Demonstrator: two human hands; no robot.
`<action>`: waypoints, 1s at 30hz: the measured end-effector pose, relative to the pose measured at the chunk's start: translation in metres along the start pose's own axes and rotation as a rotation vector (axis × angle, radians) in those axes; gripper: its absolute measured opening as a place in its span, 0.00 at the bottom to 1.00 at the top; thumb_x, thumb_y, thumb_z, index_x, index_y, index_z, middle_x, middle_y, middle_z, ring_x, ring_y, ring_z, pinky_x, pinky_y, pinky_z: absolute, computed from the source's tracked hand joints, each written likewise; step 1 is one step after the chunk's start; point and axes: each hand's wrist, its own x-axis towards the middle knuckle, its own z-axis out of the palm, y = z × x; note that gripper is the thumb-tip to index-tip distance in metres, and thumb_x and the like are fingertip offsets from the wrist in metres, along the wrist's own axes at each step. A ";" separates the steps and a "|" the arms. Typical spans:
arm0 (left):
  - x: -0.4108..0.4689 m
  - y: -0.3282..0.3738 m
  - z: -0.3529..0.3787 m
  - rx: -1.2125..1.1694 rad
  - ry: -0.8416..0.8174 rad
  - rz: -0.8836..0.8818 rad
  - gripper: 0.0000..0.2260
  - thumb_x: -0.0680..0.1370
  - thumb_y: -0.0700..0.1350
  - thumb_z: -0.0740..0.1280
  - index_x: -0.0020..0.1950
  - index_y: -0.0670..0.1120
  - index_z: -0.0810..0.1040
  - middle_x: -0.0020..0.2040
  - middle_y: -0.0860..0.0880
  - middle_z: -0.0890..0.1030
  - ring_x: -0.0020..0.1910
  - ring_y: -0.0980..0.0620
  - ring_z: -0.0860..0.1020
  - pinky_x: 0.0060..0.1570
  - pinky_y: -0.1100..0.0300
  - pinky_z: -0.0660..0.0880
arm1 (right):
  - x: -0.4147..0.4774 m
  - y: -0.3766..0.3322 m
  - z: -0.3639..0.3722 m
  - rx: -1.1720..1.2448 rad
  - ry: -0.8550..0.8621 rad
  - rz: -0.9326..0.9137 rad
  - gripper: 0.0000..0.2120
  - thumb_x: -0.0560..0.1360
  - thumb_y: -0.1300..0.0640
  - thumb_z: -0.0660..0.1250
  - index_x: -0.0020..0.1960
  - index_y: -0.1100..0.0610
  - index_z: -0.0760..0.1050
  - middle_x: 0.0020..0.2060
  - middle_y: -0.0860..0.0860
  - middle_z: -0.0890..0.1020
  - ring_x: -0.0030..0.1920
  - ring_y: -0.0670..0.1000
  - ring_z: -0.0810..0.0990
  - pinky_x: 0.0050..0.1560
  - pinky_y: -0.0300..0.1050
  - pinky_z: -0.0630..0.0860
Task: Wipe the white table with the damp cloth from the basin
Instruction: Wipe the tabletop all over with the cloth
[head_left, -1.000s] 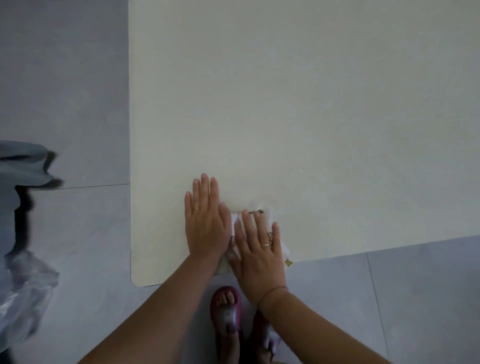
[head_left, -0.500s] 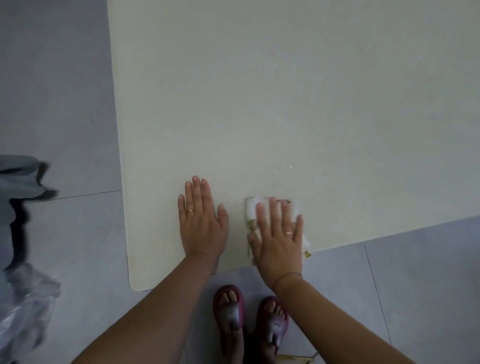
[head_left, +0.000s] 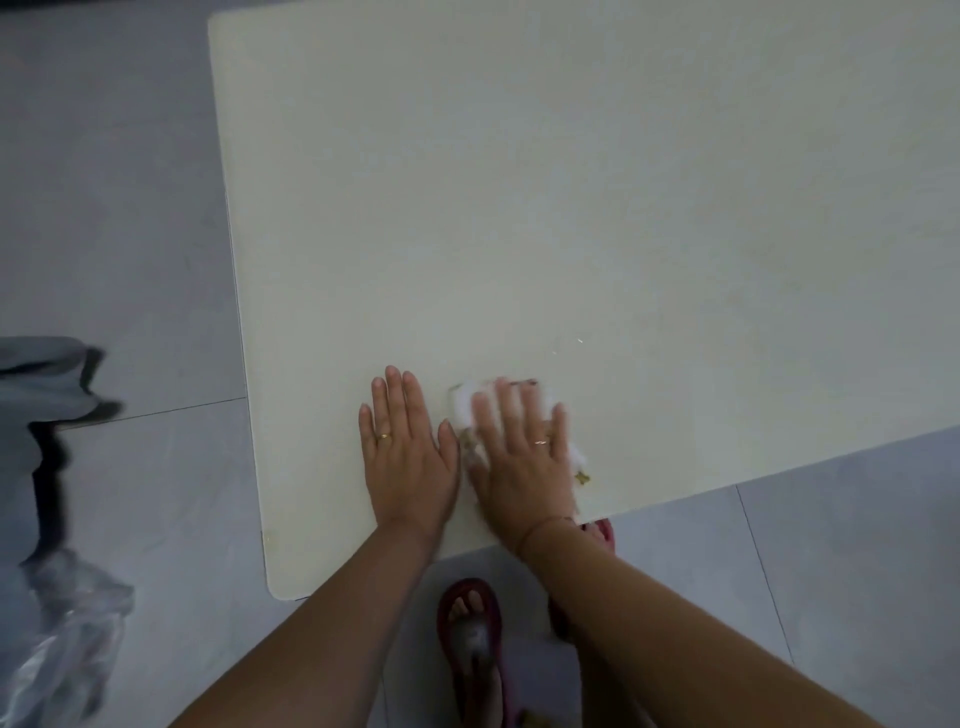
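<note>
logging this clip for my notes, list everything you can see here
table: one, white, fills most of the view
cloth: one, white with brown marks, near the table's front edge
specks: a few, pale, on the table beyond the cloth
floor: grey tiles, around the table
plastic bag: one, clear, floor at lower left
fabric: one, grey, left edge
slippers: two, dark red, on the feet
rings: two, gold, one per hand
left hand: flat on the table beside the cloth
right hand: flat on the cloth, blurred
</note>
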 end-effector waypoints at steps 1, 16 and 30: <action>0.000 0.000 -0.001 0.006 0.000 0.008 0.29 0.79 0.51 0.46 0.77 0.38 0.54 0.77 0.40 0.55 0.77 0.43 0.52 0.75 0.47 0.49 | -0.001 0.003 -0.002 -0.015 0.012 -0.140 0.29 0.78 0.43 0.43 0.77 0.52 0.51 0.77 0.54 0.52 0.76 0.59 0.51 0.72 0.65 0.47; 0.102 0.045 -0.015 -0.059 0.054 0.029 0.26 0.82 0.49 0.52 0.78 0.40 0.50 0.78 0.42 0.51 0.78 0.46 0.47 0.76 0.51 0.43 | 0.056 0.043 -0.018 0.004 0.001 -0.130 0.29 0.79 0.43 0.43 0.77 0.51 0.43 0.77 0.53 0.47 0.76 0.58 0.42 0.73 0.63 0.40; 0.105 0.037 -0.006 0.013 -0.012 0.015 0.29 0.80 0.53 0.44 0.78 0.41 0.51 0.78 0.44 0.51 0.78 0.48 0.48 0.76 0.50 0.45 | 0.115 0.061 -0.036 0.023 0.022 -0.049 0.30 0.79 0.43 0.43 0.77 0.52 0.41 0.77 0.54 0.43 0.76 0.58 0.41 0.71 0.62 0.34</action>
